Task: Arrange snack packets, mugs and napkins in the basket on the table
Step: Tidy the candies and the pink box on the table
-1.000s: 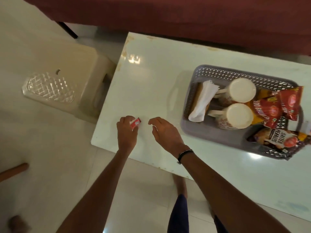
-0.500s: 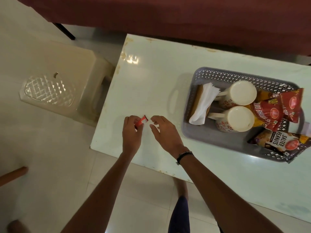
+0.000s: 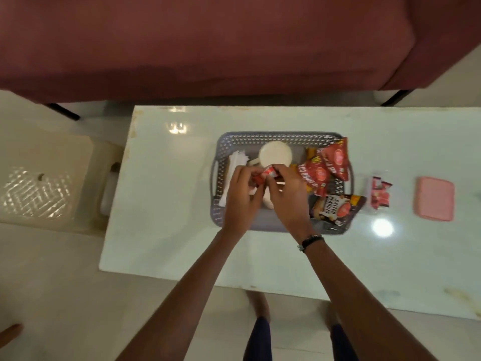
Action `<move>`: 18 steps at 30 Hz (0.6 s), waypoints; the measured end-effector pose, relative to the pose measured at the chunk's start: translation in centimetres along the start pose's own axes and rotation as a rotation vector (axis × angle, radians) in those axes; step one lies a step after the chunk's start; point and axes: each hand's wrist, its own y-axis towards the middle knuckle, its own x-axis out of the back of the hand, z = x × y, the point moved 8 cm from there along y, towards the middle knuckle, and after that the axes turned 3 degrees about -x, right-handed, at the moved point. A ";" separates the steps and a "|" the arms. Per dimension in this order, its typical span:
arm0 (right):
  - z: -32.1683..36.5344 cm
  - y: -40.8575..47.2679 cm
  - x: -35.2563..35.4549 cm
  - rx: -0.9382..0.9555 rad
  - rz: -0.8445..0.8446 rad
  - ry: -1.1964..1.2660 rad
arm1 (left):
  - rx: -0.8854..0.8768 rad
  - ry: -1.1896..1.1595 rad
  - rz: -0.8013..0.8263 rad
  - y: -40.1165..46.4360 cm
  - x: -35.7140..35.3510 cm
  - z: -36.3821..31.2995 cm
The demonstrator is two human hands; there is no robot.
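A grey perforated basket (image 3: 281,138) stands on the white table (image 3: 166,204). Inside it are white napkins (image 3: 235,162) at the left, a white mug (image 3: 275,154) behind my hands, red snack packets (image 3: 330,165) and a salted-peanuts packet (image 3: 330,208) at the right. A second mug is mostly hidden under my hands. Both hands hover over the basket. My left hand (image 3: 240,196) and my right hand (image 3: 287,198) together pinch a small red sachet (image 3: 84,175).
To the right of the basket lie a small pink-red packet (image 3: 380,195) and a pink lidded box (image 3: 434,201). A cream plastic stool (image 3: 49,178) stands left of the table. A maroon sofa (image 3: 208,43) runs along the far side.
Both hands moved right from the table's left part to above the basket, carrying the red sachet. My right hand has joined the left in holding it. The camera view shifted right too.
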 end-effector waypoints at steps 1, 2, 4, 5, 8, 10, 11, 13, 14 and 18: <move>-1.2 0.2 2.4 0.005 -0.036 -0.023 | -0.028 -0.007 0.027 0.2 -2.2 -1.5; -2.6 0.4 4.8 -0.001 -0.073 -0.039 | -0.047 -0.014 0.054 0.4 -4.4 -2.7; -5.4 0.8 9.7 -0.028 -0.134 -0.069 | -0.059 -0.039 0.103 0.2 -8.8 -5.1; -6.8 1.0 12.0 -0.048 -0.157 -0.088 | -0.057 -0.049 0.122 0.1 -10.9 -6.2; -11.3 1.5 17.6 -0.150 -0.178 -0.100 | -0.023 -0.083 0.170 -0.5 -16.6 -8.7; -14.4 1.7 19.8 -0.233 -0.157 -0.124 | 0.023 -0.115 0.215 -0.8 -19.9 -9.8; -15.9 1.9 20.2 -0.250 -0.131 -0.147 | 0.052 -0.130 0.244 -1.0 -21.5 -10.2; -18.1 2.4 20.2 -0.240 -0.059 -0.195 | 0.119 -0.125 0.305 -1.4 -24.2 -10.6; -19.1 2.6 20.1 -0.236 -0.035 -0.199 | 0.155 -0.111 0.327 -1.5 -25.2 -10.6; -24.0 2.5 23.1 -0.379 -0.183 -0.317 | 0.267 -0.025 0.409 -1.8 -27.8 -10.0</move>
